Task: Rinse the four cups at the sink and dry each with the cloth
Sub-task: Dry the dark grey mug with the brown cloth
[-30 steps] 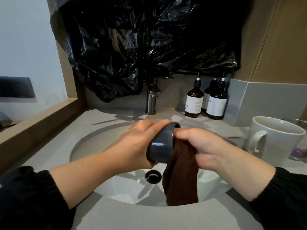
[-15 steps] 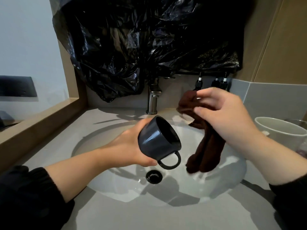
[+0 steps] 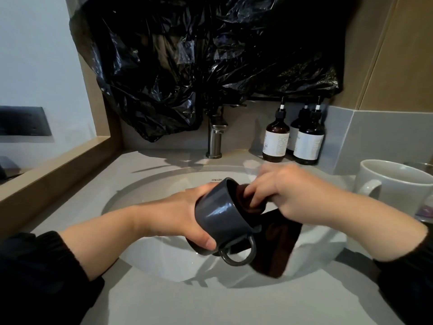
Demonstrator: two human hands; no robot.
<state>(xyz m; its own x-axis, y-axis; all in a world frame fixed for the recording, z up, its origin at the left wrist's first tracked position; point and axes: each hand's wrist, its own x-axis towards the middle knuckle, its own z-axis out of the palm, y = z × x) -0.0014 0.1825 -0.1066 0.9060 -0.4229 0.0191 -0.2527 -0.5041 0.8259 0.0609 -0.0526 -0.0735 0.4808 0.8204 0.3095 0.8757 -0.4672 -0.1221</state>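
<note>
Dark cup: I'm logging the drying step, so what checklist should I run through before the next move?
1. Left hand grips the dark cup round its body: ok.
2. Right hand has the cloth pushed into the cup's mouth: ok.
3. Cup held over the sink, not the counter: ok.
4. Tap shows no running water: ok.
5. Cup's inside fully dry: cannot tell, the cloth hides it.

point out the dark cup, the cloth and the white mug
dark cup (image 3: 220, 214), head view, glossy side wall
cloth (image 3: 278, 245), head view, its hanging lower part
white mug (image 3: 403, 194), head view, outer wall
</note>
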